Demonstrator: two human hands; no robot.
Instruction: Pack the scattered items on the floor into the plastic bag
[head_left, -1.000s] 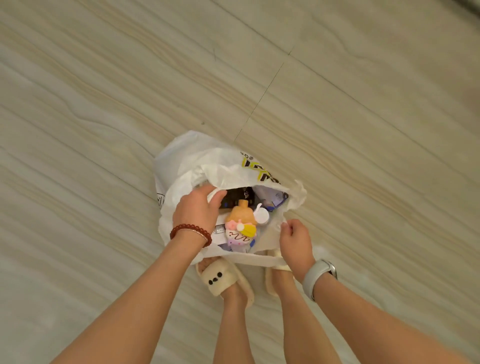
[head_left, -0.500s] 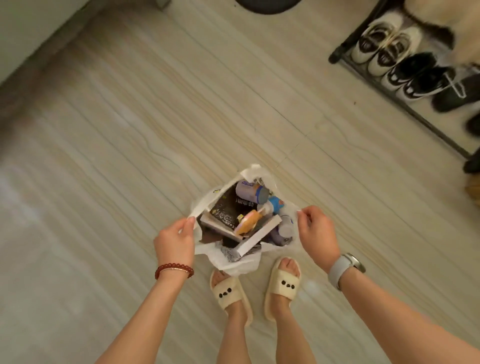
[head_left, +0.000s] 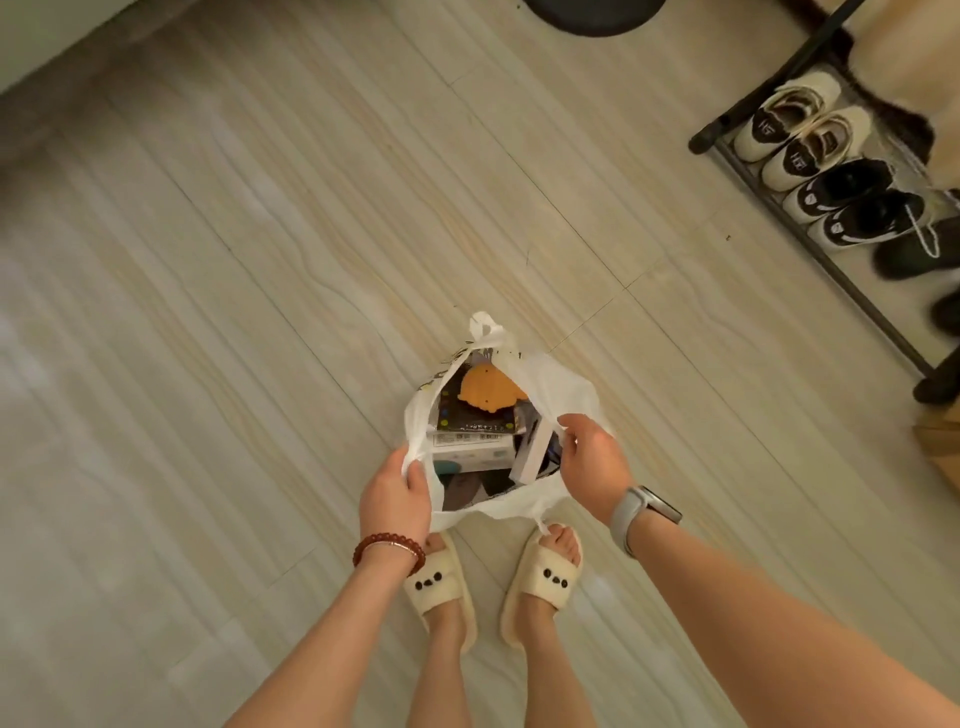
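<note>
Head view: we've got the plastic bag (head_left: 558, 387) over the floor (head_left: 260, 312), left hand (head_left: 395, 499) and right hand (head_left: 595, 460) fingers pinching opposite rim edges. Film's thin and soft, load looks boxy and heavy-ish. We'd grab the handle loops, not the rim.

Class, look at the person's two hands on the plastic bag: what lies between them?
In the head view, between the left hand and right hand lies the open mouth of the plastic bag, showing packed boxes and an orange toy.
</note>
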